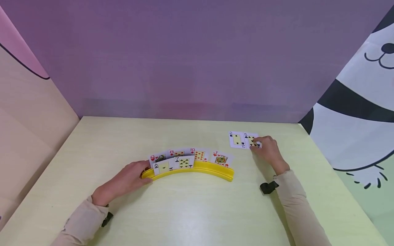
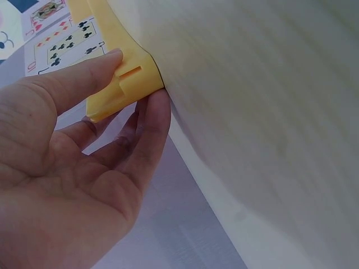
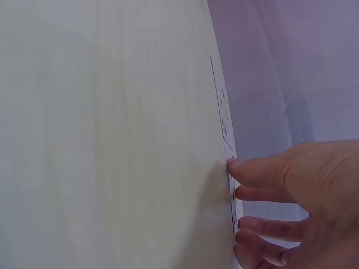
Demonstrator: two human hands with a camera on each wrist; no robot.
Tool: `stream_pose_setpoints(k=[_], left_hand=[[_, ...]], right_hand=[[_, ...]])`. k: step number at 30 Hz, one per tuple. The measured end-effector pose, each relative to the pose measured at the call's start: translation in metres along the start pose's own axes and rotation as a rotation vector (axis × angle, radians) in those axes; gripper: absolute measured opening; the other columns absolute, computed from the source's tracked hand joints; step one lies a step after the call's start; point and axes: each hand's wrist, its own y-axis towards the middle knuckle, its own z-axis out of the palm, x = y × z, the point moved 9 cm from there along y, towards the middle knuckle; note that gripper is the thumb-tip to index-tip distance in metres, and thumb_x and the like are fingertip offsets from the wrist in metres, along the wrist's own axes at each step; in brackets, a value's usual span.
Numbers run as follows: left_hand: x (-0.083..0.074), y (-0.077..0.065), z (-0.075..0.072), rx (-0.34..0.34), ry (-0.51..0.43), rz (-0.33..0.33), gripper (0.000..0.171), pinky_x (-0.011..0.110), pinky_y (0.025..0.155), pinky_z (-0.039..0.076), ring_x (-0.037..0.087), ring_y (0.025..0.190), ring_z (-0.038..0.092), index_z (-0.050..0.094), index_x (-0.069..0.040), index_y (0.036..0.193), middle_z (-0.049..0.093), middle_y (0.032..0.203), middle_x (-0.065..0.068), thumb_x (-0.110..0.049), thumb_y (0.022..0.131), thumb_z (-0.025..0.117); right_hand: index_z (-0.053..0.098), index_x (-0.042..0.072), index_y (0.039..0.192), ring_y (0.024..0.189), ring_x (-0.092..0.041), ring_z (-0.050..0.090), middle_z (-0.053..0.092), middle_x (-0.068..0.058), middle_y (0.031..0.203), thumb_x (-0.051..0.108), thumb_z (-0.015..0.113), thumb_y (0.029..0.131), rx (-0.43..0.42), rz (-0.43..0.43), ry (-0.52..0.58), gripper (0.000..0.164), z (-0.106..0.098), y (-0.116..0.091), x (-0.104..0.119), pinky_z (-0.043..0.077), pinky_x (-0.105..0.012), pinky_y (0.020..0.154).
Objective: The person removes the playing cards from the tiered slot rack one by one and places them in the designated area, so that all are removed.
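Already, six cards (image 1: 184,162) are standing in the yellow holder (image 1: 212,168) my left hand (image 1: 130,175) is gripping, while on the table (image 1: 191,208) my right hand (image 1: 268,149) is touching the five card (image 1: 249,138), whether pinching I cannot tell, beside the two card (image 1: 236,140), both seemingly waiting to be racked.

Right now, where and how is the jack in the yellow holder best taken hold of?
Probably pinch the jack by its upper right corner, coming from above and the right: its top rises above the yellow holder and no other card covers it.
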Motion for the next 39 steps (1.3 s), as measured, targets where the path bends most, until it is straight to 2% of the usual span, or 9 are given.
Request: stream_pose_setpoints(k=[10,16,27,35,39], left_hand=[[0.001,0.001,0.0,-0.002,0.007,-0.006,0.048,0.045,0.087,0.053,0.023,0.101,0.062,0.06,-0.001,0.131,0.065,0.124,0.013,-0.008,0.087,0.076],[0.002,0.0,-0.001,-0.009,0.011,0.007,0.049,0.046,0.087,0.053,0.024,0.102,0.062,0.059,0.0,0.131,0.065,0.124,0.013,-0.007,0.087,0.077],[0.0,0.0,0.0,0.003,0.006,0.01,0.048,0.045,0.086,0.054,0.023,0.1,0.062,0.06,0.0,0.131,0.065,0.124,0.013,-0.008,0.087,0.077],[0.0,0.001,0.0,-0.005,0.011,0.008,0.048,0.045,0.086,0.054,0.023,0.1,0.062,0.06,0.0,0.131,0.065,0.123,0.013,-0.007,0.087,0.077],[-0.001,0.001,0.0,0.002,0.006,0.008,0.047,0.045,0.086,0.054,0.023,0.099,0.062,0.06,0.0,0.13,0.065,0.123,0.013,-0.008,0.087,0.077]], right_hand=[[0.06,-0.015,0.124,0.123,-0.052,0.044,0.057,-0.036,0.126,0.014,0.066,0.095,-0.008,-0.001,0.004,0.041,-0.004,0.0,0.004,0.034,-0.065,0.1],[0.06,-0.012,0.126,0.123,-0.05,0.044,0.059,-0.034,0.126,0.014,0.065,0.096,-0.04,-0.003,-0.003,0.041,-0.011,0.002,0.019,0.032,-0.063,0.102],[0.06,-0.007,0.128,0.123,-0.049,0.043,0.056,-0.031,0.128,0.014,0.065,0.096,-0.103,-0.109,0.017,0.039,-0.028,-0.005,0.071,0.03,-0.062,0.104],[0.062,-0.004,0.128,0.123,-0.047,0.042,0.055,-0.027,0.132,0.014,0.066,0.096,-0.152,-0.159,0.02,0.037,-0.043,-0.013,0.116,0.035,-0.06,0.102],[0.063,-0.002,0.127,0.124,-0.045,0.042,0.057,-0.024,0.13,0.014,0.066,0.096,-0.165,-0.21,0.043,0.035,-0.049,-0.019,0.137,0.036,-0.057,0.102]])
